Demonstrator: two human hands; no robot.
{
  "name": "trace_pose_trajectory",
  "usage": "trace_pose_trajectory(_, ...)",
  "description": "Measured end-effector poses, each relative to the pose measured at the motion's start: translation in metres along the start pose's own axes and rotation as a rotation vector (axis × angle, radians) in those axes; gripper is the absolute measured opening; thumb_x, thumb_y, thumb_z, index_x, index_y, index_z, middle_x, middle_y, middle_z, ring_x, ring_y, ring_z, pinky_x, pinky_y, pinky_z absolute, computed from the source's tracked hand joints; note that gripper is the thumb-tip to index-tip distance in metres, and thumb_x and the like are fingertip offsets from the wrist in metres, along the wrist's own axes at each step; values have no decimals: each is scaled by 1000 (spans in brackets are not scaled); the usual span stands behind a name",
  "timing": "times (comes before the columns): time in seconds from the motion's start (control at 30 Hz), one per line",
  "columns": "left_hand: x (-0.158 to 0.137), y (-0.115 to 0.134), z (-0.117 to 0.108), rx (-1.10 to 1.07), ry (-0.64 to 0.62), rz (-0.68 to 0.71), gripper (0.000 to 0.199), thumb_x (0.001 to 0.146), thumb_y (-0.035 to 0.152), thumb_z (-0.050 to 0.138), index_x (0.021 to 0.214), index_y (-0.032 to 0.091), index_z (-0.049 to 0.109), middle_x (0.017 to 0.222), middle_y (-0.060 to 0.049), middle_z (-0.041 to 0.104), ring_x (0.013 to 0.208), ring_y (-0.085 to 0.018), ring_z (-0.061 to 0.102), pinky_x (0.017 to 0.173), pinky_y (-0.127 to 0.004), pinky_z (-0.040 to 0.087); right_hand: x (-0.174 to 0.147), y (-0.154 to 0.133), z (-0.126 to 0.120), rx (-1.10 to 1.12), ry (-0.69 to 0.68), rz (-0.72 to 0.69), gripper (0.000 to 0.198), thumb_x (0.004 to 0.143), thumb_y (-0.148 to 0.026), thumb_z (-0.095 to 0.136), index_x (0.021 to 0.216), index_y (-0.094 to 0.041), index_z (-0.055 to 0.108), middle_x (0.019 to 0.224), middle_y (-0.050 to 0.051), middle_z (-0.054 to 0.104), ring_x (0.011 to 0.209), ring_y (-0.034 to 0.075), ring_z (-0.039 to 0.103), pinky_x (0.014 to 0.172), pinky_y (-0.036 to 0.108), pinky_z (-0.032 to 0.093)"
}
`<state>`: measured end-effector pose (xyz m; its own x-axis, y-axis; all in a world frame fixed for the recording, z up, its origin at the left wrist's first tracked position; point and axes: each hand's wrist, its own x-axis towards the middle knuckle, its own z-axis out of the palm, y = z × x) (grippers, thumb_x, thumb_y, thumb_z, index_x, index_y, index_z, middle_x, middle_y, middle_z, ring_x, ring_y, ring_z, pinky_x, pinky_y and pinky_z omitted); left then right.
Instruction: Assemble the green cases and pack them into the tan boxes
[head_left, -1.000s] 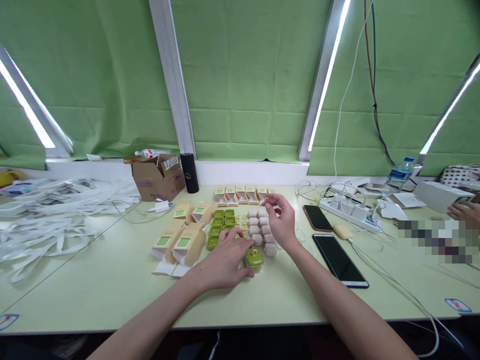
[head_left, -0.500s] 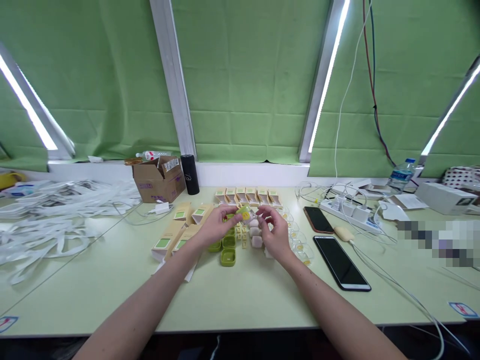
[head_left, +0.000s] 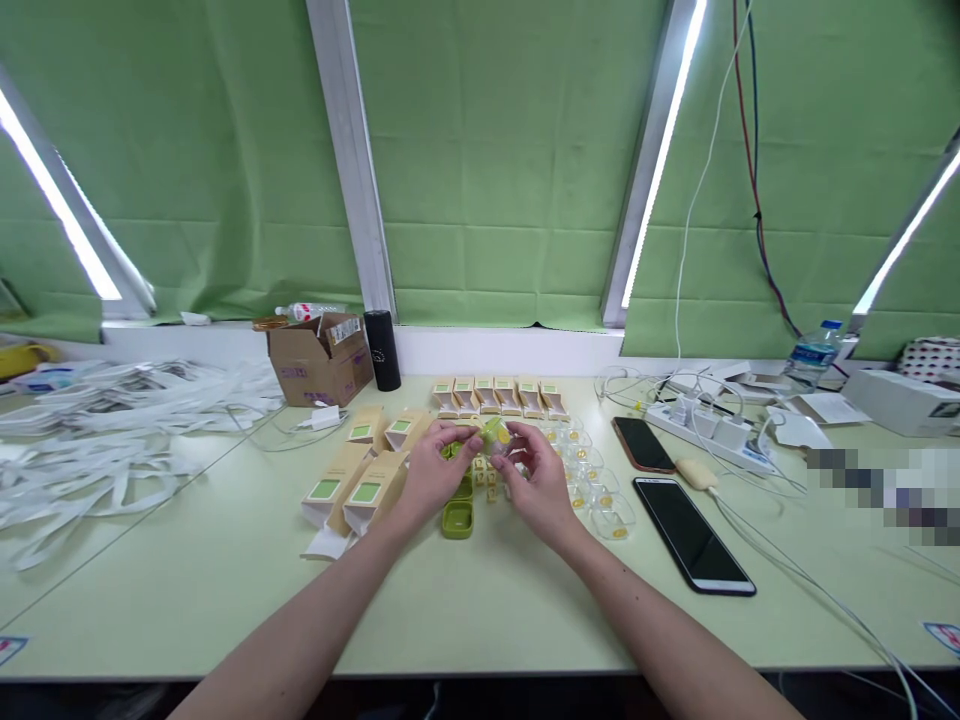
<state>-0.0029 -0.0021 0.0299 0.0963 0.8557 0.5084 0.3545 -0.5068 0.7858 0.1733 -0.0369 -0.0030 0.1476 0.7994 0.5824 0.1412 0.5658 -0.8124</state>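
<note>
My left hand (head_left: 441, 472) and my right hand (head_left: 541, 488) meet over the middle of the table. Between their fingertips is a small green case with a clear part (head_left: 493, 436) and a yellow spot; both hands pinch it. Below my left hand stand small olive-green square boxes (head_left: 457, 520), partly covered by the fingers. Little yellow pieces (head_left: 491, 493) lie in rows beside them. Right of my right hand, clear plastic covers (head_left: 613, 520) with yellow spots are lined up. The white blocks are hidden behind my right hand.
Open kraft-paper boxes (head_left: 379, 488) with green labels stand at left, and a row of smaller-looking ones (head_left: 499, 397) at the back. Two phones (head_left: 694, 535), a power strip (head_left: 712, 437) and cables lie at right. White straps (head_left: 112, 440), a cardboard box (head_left: 319, 365) and a black cylinder (head_left: 382, 350) are further left.
My right hand has moved in closer to my left, and its fingers now press against the case. The case has turned a little between the hands. The view has shifted slightly.
</note>
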Motion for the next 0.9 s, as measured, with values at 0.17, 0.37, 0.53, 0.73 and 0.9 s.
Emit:
trace_pose_trajectory(0.17,-8,5,-2,-20,36,96,49,99,64,55,81,26,80,97,-9,74,103,-28,68,97,-43,56,9,4,-5,430,-75,247,52,83,-64,79,113,-24,68,96,6,75,74,21,71,67,37,61)
trace_pose_trajectory(0.37,-12,6,3,-11,86,126,36,98,56,60,103,25,80,107,-10,75,110,-27,68,103,-43,55,11,-2,-7,590,-103,318,55,77,-61,86,112,-29,58,98,5,77,80,26,78,65,38,62)
trace_pose_trajectory(0.53,-10,1,5,-49,62,68,35,94,56,66,106,25,79,112,-10,77,111,-28,70,98,-43,56,7,-4,-5,539,-138,304,63,73,-52,92,119,-31,56,105,5,78,87,26,79,71,38,64)
trace_pose_trajectory(0.73,-9,-7,6,-38,65,36,32,89,53,73,104,25,78,108,-9,78,104,-27,72,92,-42,56,6,-7,-4,563,-207,247,50,83,-49,86,123,-30,63,113,5,76,94,22,75,73,34,63)
trace_pose_trajectory(0.9,-11,-8,7,-135,66,104,28,87,44,78,105,22,78,110,-11,77,104,-27,71,89,-41,57,7,-8,-6,517,-159,231,50,81,-42,88,123,-31,63,121,5,72,98,21,73,79,35,65)
